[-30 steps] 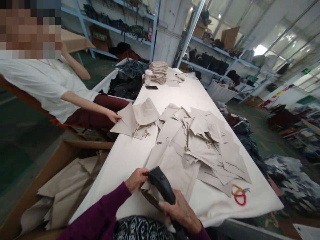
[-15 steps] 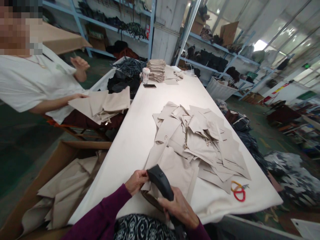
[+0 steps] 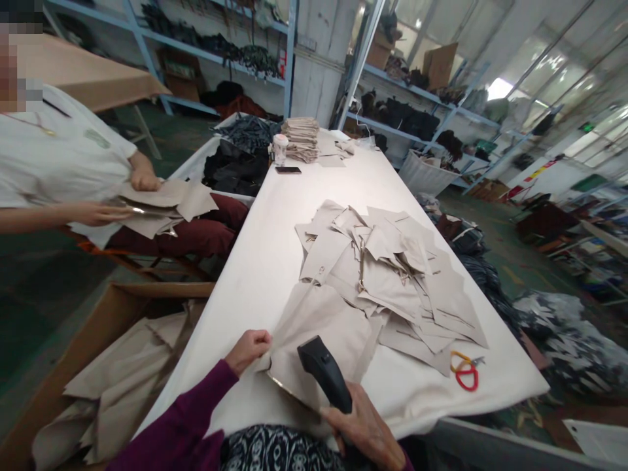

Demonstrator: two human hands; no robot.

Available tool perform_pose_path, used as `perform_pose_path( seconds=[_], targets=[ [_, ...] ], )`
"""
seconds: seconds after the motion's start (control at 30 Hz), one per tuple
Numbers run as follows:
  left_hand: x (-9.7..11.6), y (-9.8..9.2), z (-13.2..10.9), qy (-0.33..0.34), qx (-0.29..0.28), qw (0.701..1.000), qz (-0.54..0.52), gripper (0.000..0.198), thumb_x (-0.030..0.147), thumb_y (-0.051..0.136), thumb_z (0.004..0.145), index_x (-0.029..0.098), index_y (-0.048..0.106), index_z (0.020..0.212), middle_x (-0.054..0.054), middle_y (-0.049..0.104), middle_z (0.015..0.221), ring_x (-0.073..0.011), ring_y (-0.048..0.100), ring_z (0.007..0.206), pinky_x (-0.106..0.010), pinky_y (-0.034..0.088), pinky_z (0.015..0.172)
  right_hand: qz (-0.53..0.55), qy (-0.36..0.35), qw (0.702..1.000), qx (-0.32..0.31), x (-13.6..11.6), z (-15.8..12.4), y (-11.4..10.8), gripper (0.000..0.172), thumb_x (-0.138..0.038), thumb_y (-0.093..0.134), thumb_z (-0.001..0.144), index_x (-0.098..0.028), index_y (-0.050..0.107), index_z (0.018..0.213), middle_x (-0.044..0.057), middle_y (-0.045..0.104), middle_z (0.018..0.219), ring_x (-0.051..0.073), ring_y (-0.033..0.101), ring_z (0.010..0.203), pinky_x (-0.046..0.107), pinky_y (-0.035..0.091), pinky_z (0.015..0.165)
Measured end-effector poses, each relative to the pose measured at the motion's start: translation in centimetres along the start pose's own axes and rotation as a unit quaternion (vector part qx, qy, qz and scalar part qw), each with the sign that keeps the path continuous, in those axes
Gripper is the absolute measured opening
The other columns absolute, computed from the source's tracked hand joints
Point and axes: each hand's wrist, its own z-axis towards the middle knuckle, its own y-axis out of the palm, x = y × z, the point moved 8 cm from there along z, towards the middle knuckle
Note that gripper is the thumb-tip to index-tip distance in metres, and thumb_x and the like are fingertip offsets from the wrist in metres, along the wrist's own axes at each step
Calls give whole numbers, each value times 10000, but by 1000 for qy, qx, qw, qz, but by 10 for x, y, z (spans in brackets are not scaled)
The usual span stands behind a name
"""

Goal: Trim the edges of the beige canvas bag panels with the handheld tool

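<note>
My left hand [image 3: 248, 350] pinches the edge of a beige cloth piece [image 3: 318, 333] that lies on the white table, with a metal-edged hem near the table's front. My right hand [image 3: 366, 425] grips a black handheld scanner [image 3: 324, 373], whose head hangs just above the same cloth. Beyond them lies a loose heap of beige cloth pieces [image 3: 387, 281] with small metal fittings. Its near edge overlaps the cloth I hold. Scissors with red and yellow handles [image 3: 466, 374] lie to the right of my right hand.
A seated co-worker's hands [image 3: 118, 209] hold beige cloth at the table's left side. At the far end stand a folded cloth stack [image 3: 301, 139], a cup [image 3: 280, 149] and a phone [image 3: 288, 170]. A cardboard box of beige cloth [image 3: 112, 373] sits at lower left.
The scanner and my right hand have moved right and away from my left hand, and the cloth lies flatter. The co-worker's cloth has moved left toward their lap.
</note>
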Motion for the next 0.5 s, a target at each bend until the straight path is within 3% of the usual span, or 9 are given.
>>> perform_pose_path(
  seconds=[0.1,0.23,0.37,0.5],
  targets=[
    [7,-3,11,37,-7,984,174,105,199,560,557,190,469,506,51,432,493,-144,438,553,-272,314,585,11,3,1000,4,7,0,-2,190,-293,554,790,-131,536,888,-63,483,496,88,448,374,186,362,364],
    [25,26,35,83,-4,945,315,79,178,575,630,192,535,697,-27,586,759,-220,544,778,-338,378,761,20,-7,1000,6,12,-1,-4,225,-339,571,791,-130,542,869,-57,488,509,82,438,380,185,363,368],
    [49,64,67,119,23,937,327,397,106,546,658,146,559,1053,-147,583,1075,-279,545,993,-386,359,880,27,-6,1000,13,15,-6,-5,239,-339,561,786,-139,540,916,-62,488,511,82,421,373,191,362,365],
    [67,79,90,142,30,959,243,475,56,508,614,100,607,1076,-120,633,907,-274,569,942,-361,382,850,3,45,998,47,20,-13,-13,167,-292,535,764,-151,513,850,-59,480,507,88,432,381,196,368,369]
  ],
)
